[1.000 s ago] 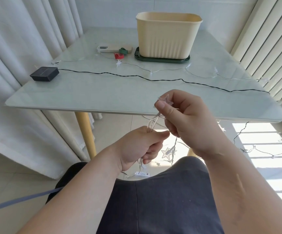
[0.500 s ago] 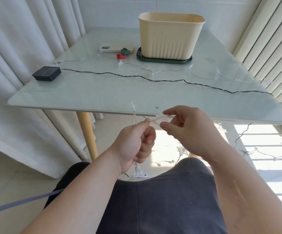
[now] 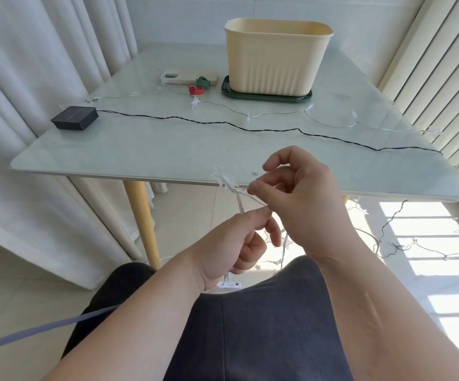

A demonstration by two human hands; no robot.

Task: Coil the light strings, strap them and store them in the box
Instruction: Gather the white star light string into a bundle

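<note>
Left hand (image 3: 231,243): pinches the light string (image 3: 224,178) strands.
Right hand (image 3: 305,207): pinches the wire; lay even turns (no tugging).

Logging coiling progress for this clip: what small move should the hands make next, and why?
Probably the right hand should bring the clear wire it pinches, by the star light, down to the left hand, adding a loop. The left hand pinches only a few turns, and much string lies uncoiled on the table and floor.
</note>
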